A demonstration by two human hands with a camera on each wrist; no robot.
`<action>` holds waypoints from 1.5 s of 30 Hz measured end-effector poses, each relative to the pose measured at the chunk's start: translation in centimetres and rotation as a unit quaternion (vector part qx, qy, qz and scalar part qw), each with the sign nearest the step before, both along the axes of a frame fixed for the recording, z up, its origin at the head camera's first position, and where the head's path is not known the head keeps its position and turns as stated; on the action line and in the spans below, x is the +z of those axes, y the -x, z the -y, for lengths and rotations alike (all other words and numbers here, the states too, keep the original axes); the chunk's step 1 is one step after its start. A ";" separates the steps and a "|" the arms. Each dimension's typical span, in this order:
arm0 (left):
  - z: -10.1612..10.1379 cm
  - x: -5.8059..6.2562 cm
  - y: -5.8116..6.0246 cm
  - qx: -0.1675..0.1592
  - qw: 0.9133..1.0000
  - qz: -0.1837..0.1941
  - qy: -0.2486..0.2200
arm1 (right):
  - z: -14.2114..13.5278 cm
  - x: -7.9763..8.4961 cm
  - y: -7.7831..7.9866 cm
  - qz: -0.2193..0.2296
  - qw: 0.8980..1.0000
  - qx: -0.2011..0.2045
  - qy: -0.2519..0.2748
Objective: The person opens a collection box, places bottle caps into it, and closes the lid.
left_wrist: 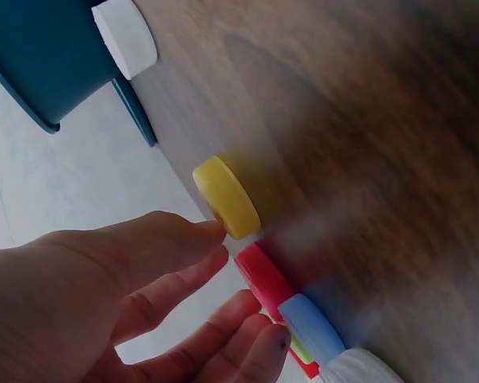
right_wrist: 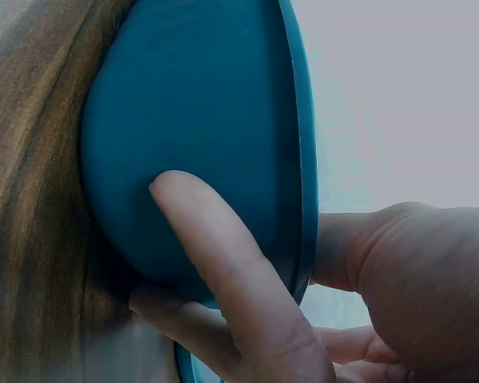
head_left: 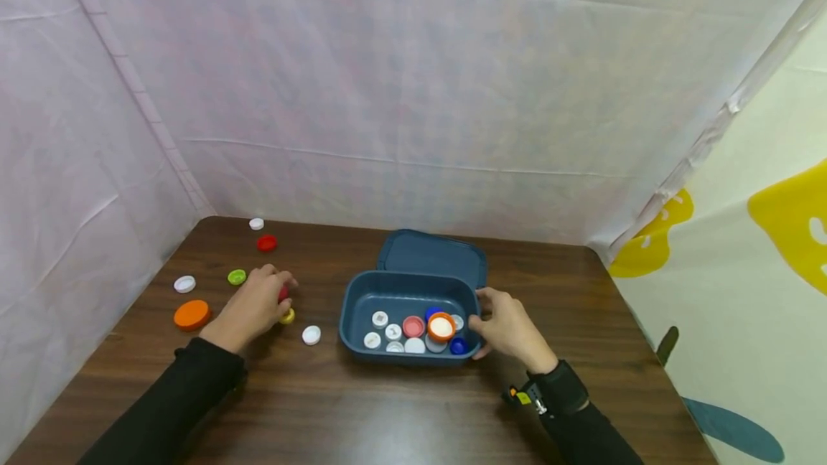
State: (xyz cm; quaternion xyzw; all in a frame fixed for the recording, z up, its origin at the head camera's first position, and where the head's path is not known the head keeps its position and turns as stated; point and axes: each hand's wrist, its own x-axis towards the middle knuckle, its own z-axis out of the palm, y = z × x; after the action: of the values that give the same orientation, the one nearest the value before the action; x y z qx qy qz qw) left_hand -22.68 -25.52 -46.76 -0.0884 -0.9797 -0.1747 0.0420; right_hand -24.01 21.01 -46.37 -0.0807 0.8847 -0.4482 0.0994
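Observation:
My left hand [head_left: 253, 307] reaches over the bottle caps on the left, fingers loosely bent and apart. A red cap [left_wrist: 263, 275] lies by the fingertips and a yellow cap [left_wrist: 227, 198] stands right at the thumb tip. A blue cap [left_wrist: 311, 329] sits just past the red one, hidden under the hand in the head view. On the right, my right hand [head_left: 513, 329] grips the side of a dark blue plastic box [head_left: 400, 293], its thumb over the rim and fingers against the outer wall. Several white, pink, blue and orange caps lie in the box.
The box's lid [head_left: 433, 257] lies behind it. Around the left hand are a large orange cap [head_left: 192, 315], a green cap [head_left: 237, 277], a red cap [head_left: 267, 243] and several white caps, one of them [head_left: 311, 336] near the box. Fabric walls stand behind the wooden table.

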 end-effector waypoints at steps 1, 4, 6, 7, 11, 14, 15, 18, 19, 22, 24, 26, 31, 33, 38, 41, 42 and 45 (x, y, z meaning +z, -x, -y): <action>0.1 0.0 0.0 0.000 1.000 -0.003 0.001 | 0.0 0.0 0.0 0.000 1.000 0.001 0.001; 0.3 -0.2 0.2 -0.002 1.000 -0.012 0.009 | 0.0 0.0 -0.1 0.002 1.000 0.001 0.003; 0.4 -0.2 0.2 -0.004 1.000 -0.009 0.013 | 0.0 -0.1 -0.1 0.004 1.000 0.001 0.004; 0.5 -0.3 0.3 -0.005 1.000 -0.007 0.013 | 0.0 -0.1 -0.1 0.004 1.000 0.001 0.004; 0.5 -0.2 0.4 -0.008 1.000 0.008 0.011 | 0.0 -0.2 -0.1 0.002 1.000 0.000 0.004; 0.4 0.0 0.5 -0.010 1.000 0.014 0.012 | 0.0 -0.2 -0.1 0.001 1.000 -0.001 0.004; 0.4 0.0 0.5 -0.011 1.000 0.012 0.011 | 0.0 -0.2 0.0 0.001 1.000 -0.001 0.003; 0.3 0.3 0.4 -0.015 1.000 0.001 0.009 | 0.0 -0.1 0.0 0.001 1.000 -0.002 0.001; 0.2 0.4 0.4 -0.016 1.000 -0.002 0.007 | 0.0 -0.1 0.0 0.001 1.000 -0.002 0.001; -0.2 1.0 0.3 -0.017 1.000 -0.008 -0.002 | 0.0 0.0 0.0 0.002 1.000 -0.002 -0.001; -0.8 1.6 0.1 -0.019 1.000 -0.014 -0.006 | 0.0 0.1 0.0 0.002 1.000 -0.001 0.000; -1.6 2.4 -0.1 -0.023 0.999 -0.020 -0.015 | 0.0 0.1 0.0 -0.001 1.000 0.002 0.000; -4.3 3.8 -1.0 -0.054 0.996 -0.064 -0.030 | 0.0 0.2 0.0 -0.008 1.000 0.009 -0.001; -5.5 4.0 -1.4 -0.075 0.993 -0.086 -0.035 | 0.1 0.2 0.1 -0.006 1.000 0.008 0.000; -8.3 4.0 -2.4 -0.125 0.986 -0.102 -0.029 | 0.0 0.1 0.1 -0.003 1.000 0.007 0.001; -9.8 3.8 -2.8 -0.141 0.987 -0.071 -0.023 | 0.0 0.1 0.0 -0.005 1.000 0.007 0.000; -10.3 3.7 -2.9 -0.148 0.987 -0.060 -0.022 | 0.0 0.1 0.0 -0.005 1.000 0.007 -0.001; -11.3 3.4 -3.2 -0.171 0.985 -0.031 -0.018 | 0.0 0.1 0.0 -0.005 1.000 0.006 0.000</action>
State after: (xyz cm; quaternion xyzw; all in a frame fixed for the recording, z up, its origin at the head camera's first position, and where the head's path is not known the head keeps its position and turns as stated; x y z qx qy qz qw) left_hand -19.44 -14.26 -43.40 -0.2592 -0.9451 -0.1943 0.0435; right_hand -23.98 20.98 -46.26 -0.0885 0.8845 -0.4474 0.0980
